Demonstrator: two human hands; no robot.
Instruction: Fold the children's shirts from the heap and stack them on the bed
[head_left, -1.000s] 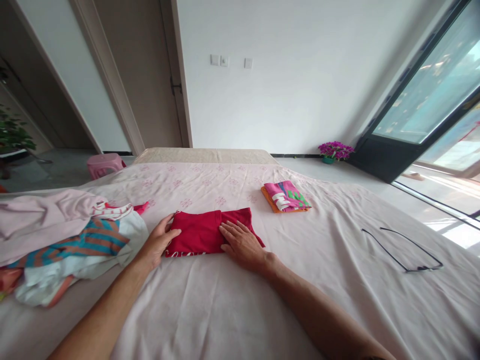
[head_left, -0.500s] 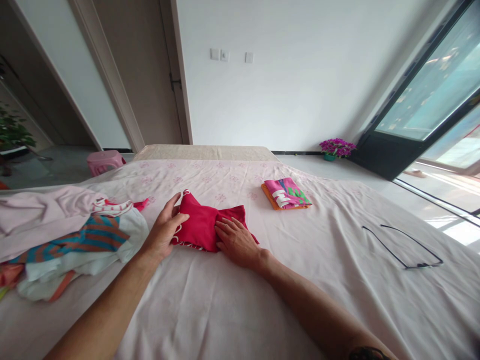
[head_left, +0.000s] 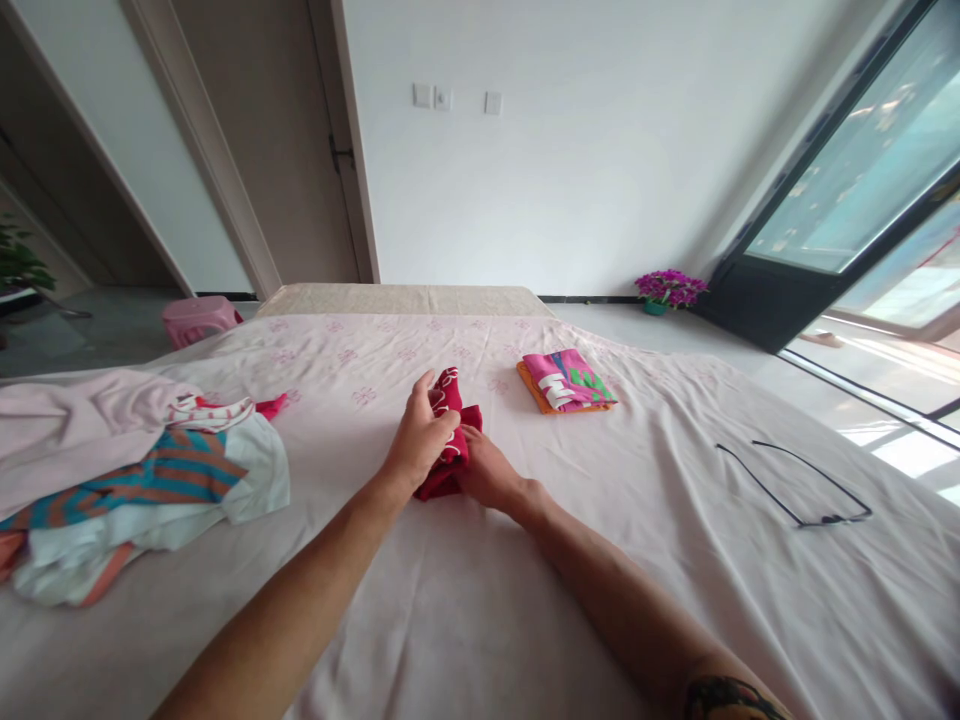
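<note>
A red garment [head_left: 451, 440] lies partly folded on the pale pink bedsheet [head_left: 465, 600] in the middle of the bed. My left hand [head_left: 417, 440] grips the garment's left end and has lifted it over toward the right. My right hand [head_left: 487, 472] lies on the cloth beneath the fold, its fingers mostly hidden by the red fabric and by my left hand.
A heap of loose clothes [head_left: 120, 480], pink, striped and white, lies at the left. A folded pink and orange stack [head_left: 568, 381] sits beyond the hands. A black clothes hanger [head_left: 795, 485] lies at the right. A pink stool [head_left: 196, 318] and a flower pot [head_left: 670, 290] stand on the floor.
My left hand has lifted the red garment's left end and carried it rightward over my right hand, folding the cloth to about half its earlier width.
</note>
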